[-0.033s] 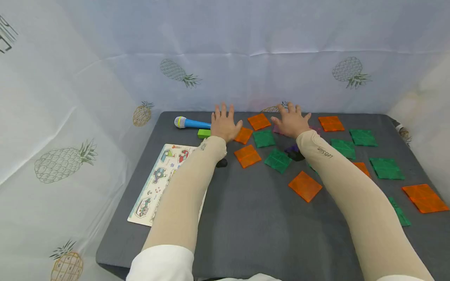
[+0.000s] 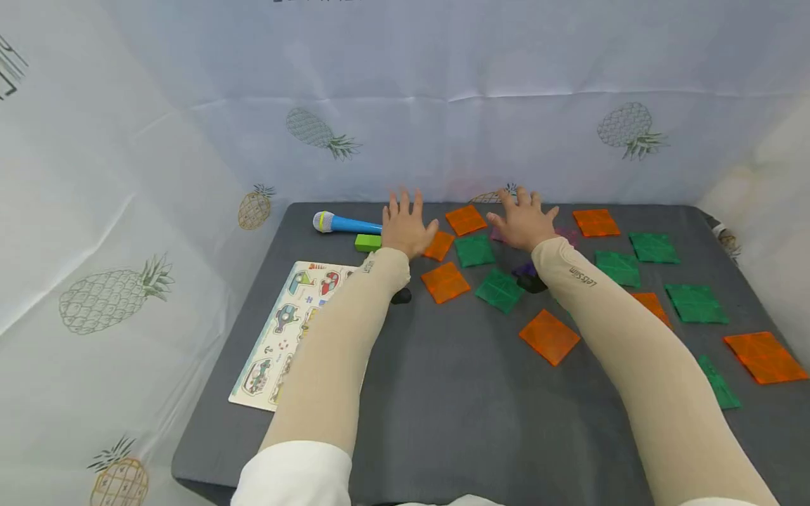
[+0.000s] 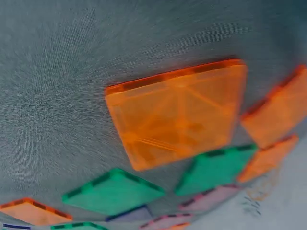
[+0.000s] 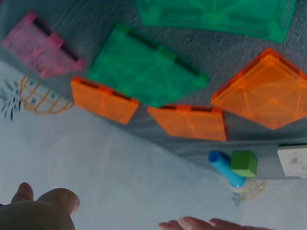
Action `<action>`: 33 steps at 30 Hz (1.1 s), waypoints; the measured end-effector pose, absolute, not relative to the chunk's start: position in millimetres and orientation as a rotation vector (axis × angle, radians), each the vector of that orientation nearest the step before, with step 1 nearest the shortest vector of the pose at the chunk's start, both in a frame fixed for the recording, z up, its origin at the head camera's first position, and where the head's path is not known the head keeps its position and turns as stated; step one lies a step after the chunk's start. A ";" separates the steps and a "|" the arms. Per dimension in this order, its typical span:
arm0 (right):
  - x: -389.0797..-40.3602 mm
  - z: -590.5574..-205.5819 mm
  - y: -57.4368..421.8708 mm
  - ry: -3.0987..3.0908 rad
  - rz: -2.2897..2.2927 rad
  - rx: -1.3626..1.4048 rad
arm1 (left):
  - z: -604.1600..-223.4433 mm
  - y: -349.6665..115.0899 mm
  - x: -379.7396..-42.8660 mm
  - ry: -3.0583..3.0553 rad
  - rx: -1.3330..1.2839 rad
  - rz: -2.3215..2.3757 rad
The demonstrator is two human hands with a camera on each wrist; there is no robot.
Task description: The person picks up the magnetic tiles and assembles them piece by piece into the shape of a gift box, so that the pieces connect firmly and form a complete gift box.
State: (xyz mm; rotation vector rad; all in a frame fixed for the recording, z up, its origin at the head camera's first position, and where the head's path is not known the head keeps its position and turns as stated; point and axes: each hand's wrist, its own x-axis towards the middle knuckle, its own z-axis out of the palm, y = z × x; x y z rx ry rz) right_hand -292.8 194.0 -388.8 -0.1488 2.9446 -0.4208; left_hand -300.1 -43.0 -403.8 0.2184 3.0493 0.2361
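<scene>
My left hand [image 2: 406, 228] reaches over the far part of the table with its fingers spread and holds nothing. It covers the handle end of a blue toy microphone [image 2: 351, 224]. Just right of it is an orange magnetic tile [image 2: 439, 246]. My right hand [image 2: 526, 223], fingers also spread, is above pink tiles [image 2: 567, 235] and near a green tile [image 2: 474, 250]. Whether either hand touches the table cannot be told. A large orange tile [image 3: 180, 115] fills the middle of the left wrist view. In the right wrist view a green tile [image 4: 146, 67] shows clearly.
A picture puzzle board [image 2: 253, 365] lies partly under my left forearm. A green block [image 2: 368, 243] sits by the microphone. More orange [image 2: 549, 337] and green tiles [image 2: 696, 303] are scattered rightward. A pineapple-print cloth [image 2: 443, 140] hangs behind the grey table [image 2: 436, 422].
</scene>
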 end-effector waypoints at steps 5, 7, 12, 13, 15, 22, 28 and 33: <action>-296.4 -401.2 203.7 2.897 -0.427 -0.132 | -420.7 -29.1 -301.4 2.966 0.243 0.251; -296.5 -402.4 205.2 2.894 -0.430 -0.151 | -422.5 -27.5 -300.8 2.944 0.273 0.270; -282.8 -398.6 207.6 2.890 -0.417 -0.301 | -416.4 -26.5 -289.8 2.904 0.477 0.258; -277.3 -398.3 207.5 2.881 -0.410 -0.350 | -415.9 -26.9 -284.8 2.890 0.524 0.244; -264.1 -399.3 205.6 2.861 -0.382 -0.460 | -416.1 -27.7 -272.6 2.860 0.591 0.240; -217.7 -419.0 194.5 2.817 -0.177 -0.611 | -434.5 -32.0 -235.3 2.840 0.646 0.167; -203.0 -446.3 194.9 2.871 -0.162 -0.583 | -452.3 -38.1 -223.7 2.853 0.741 0.114; -199.0 -451.0 205.7 2.864 -0.332 -0.728 | -449.5 -53.0 -218.3 2.757 0.922 0.213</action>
